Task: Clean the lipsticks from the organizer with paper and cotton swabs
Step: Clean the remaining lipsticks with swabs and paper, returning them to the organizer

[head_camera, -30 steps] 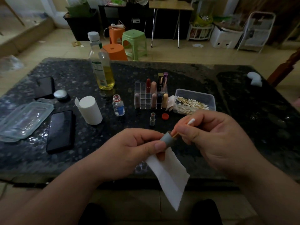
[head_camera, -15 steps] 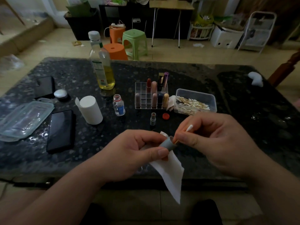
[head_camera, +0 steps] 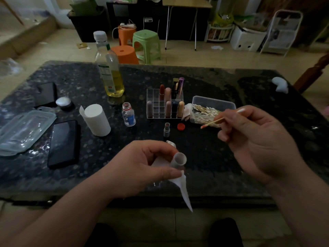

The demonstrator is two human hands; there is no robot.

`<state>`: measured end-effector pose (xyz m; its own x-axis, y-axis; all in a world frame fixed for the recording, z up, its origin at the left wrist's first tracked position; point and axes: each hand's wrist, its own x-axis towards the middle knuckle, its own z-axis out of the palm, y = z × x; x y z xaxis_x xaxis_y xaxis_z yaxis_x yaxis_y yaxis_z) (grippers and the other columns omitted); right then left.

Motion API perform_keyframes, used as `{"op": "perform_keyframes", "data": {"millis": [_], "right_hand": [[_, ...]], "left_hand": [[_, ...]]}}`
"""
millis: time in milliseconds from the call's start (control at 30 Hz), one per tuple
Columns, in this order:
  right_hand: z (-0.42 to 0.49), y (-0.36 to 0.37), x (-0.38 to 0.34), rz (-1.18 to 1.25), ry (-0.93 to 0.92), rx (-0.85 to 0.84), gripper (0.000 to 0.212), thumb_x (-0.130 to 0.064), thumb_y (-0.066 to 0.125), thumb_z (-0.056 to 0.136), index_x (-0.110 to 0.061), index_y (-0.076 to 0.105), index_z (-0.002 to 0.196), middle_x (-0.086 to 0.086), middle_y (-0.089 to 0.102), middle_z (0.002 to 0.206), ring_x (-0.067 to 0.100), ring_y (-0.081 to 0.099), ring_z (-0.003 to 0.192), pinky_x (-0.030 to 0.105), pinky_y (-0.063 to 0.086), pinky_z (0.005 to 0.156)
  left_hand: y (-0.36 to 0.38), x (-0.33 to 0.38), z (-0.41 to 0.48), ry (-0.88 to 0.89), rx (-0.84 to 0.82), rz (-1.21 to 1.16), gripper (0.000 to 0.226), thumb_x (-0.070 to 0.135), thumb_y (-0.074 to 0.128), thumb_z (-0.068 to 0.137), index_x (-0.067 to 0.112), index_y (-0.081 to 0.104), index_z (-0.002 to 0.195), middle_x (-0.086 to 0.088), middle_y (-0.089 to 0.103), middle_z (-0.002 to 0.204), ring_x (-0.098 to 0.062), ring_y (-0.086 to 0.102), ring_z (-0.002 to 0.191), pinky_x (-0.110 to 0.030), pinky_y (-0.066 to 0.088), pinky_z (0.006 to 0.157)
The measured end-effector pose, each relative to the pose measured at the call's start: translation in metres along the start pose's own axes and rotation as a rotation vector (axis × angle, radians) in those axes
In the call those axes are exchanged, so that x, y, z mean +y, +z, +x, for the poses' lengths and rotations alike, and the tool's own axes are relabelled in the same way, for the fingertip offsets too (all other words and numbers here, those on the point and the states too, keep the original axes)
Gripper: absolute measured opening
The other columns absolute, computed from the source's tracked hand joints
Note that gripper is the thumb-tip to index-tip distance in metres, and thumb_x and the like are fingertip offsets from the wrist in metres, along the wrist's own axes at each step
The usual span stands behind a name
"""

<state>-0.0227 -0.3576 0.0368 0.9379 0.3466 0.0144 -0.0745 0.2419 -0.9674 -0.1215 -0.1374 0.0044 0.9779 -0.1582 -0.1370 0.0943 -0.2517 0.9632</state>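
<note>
The left hand (head_camera: 142, 166) is curled round a grey cap (head_camera: 179, 160), thumb below and fingers behind. The cap's open mouth is tipped up toward the other hand. The same fingers pinch a strip of paper (head_camera: 183, 188), which pokes out above the cap and trails down from under the thumb, past the near edge of the table (head_camera: 213, 157).

The right hand (head_camera: 254, 139) is raised well apart from the cap, its fingers pinching a swab (head_camera: 211, 123) near the middle. The reddish, stained tip points out past the fingertips toward the left hand, and the clean white tip sticks up behind the forefinger. The swab touches nothing but those fingers.

Just beyond the left fingertips an uncapped tube (head_camera: 167, 130) stands upright on the table, with a small red lid (head_camera: 181, 126) beside it. Farther out from the same fingers is the clear organizer (head_camera: 154, 104), with lipsticks (head_camera: 168, 107) upright in several of its cells. Behind the right fingertips sits an open box (head_camera: 213, 99) full of swabs. Out past the left knuckles are a small open bottle (head_camera: 128, 114) and a white roll (head_camera: 97, 120).
</note>
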Motion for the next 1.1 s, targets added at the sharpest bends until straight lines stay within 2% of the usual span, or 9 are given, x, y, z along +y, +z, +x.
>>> {"op": "perform_keyframes", "data": {"millis": [133,300,400,533,633,733,800,1000,1100], "right_hand": [[0.009,-0.007,0.013,0.042,0.097,0.002,0.006,-0.018,0.075,0.069,-0.018,0.07,0.065,0.007,0.06,0.07,0.014,0.048,0.06,0.024,0.039,0.051],[0.025,-0.018,0.032,-0.092,0.196,0.03,0.006,-0.002,0.069,0.072,-0.004,0.065,0.076,0.016,0.071,0.075,0.015,0.056,0.058,0.024,0.045,0.049],[0.043,-0.019,0.049,-0.337,0.229,0.069,0.013,0.005,0.072,0.081,-0.004,0.065,0.076,0.013,0.075,0.078,0.017,0.064,0.065,0.029,0.053,0.06],[0.075,-0.016,0.075,-0.737,0.225,0.122,0.013,-0.011,0.084,0.079,-0.016,0.074,0.073,0.004,0.075,0.075,0.019,0.07,0.074,0.035,0.058,0.068],[0.101,-0.013,0.095,-0.744,0.201,0.212,0.015,-0.015,0.084,0.079,-0.018,0.074,0.07,0.001,0.073,0.071,0.016,0.068,0.071,0.031,0.055,0.063],[0.121,-0.013,0.114,-0.794,0.174,0.281,0.016,-0.017,0.082,0.083,-0.021,0.073,0.069,-0.003,0.07,0.071,0.014,0.065,0.071,0.028,0.053,0.063],[0.129,-0.013,0.125,-0.853,0.189,0.276,0.017,-0.018,0.08,0.084,-0.021,0.072,0.07,-0.003,0.069,0.071,0.014,0.064,0.07,0.03,0.053,0.065],[0.136,-0.011,0.147,-0.998,0.226,0.232,0.018,-0.017,0.077,0.085,-0.02,0.07,0.069,-0.002,0.066,0.065,0.014,0.062,0.062,0.025,0.046,0.053],[0.136,-0.013,0.15,-1.021,0.231,0.238,0.019,-0.015,0.076,0.084,-0.019,0.07,0.066,-0.003,0.066,0.064,0.012,0.061,0.061,0.023,0.043,0.051]], "left_hand": [[0.001,-0.005,0.003,0.042,0.042,-0.025,0.025,0.016,0.082,0.075,0.029,0.077,0.096,0.007,0.078,0.107,-0.011,0.072,0.107,-0.028,0.058,0.094],[-0.001,-0.018,0.01,0.054,0.127,0.131,0.029,0.022,0.087,0.075,0.038,0.077,0.097,0.018,0.076,0.106,-0.005,0.07,0.107,-0.032,0.059,0.092],[-0.005,-0.019,0.02,-0.022,0.062,0.238,0.03,0.031,0.086,0.075,0.043,0.073,0.099,0.024,0.073,0.102,0.0,0.07,0.1,-0.029,0.059,0.089],[-0.013,-0.017,0.039,-0.184,-0.189,0.388,0.023,0.044,0.081,0.082,0.042,0.073,0.104,0.032,0.067,0.106,0.011,0.062,0.099,-0.015,0.051,0.084],[-0.016,-0.021,0.053,-0.23,-0.27,0.39,0.023,0.045,0.08,0.084,0.039,0.074,0.105,0.03,0.069,0.102,0.013,0.062,0.094,-0.009,0.048,0.079],[-0.019,-0.024,0.066,-0.227,-0.285,0.366,0.021,0.042,0.081,0.084,0.035,0.076,0.103,0.027,0.07,0.099,0.011,0.063,0.093,-0.009,0.048,0.081],[-0.022,-0.025,0.073,-0.225,-0.286,0.354,0.02,0.041,0.08,0.085,0.034,0.076,0.103,0.026,0.071,0.099,0.01,0.064,0.094,-0.014,0.051,0.084],[-0.034,-0.03,0.078,-0.254,-0.285,0.327,0.019,0.042,0.082,0.083,0.038,0.075,0.1,0.028,0.071,0.099,0.011,0.064,0.095,-0.018,0.053,0.089],[-0.037,-0.03,0.075,-0.258,-0.256,0.313,0.017,0.042,0.082,0.082,0.038,0.075,0.097,0.029,0.071,0.098,0.011,0.064,0.095,-0.015,0.052,0.086]]}}
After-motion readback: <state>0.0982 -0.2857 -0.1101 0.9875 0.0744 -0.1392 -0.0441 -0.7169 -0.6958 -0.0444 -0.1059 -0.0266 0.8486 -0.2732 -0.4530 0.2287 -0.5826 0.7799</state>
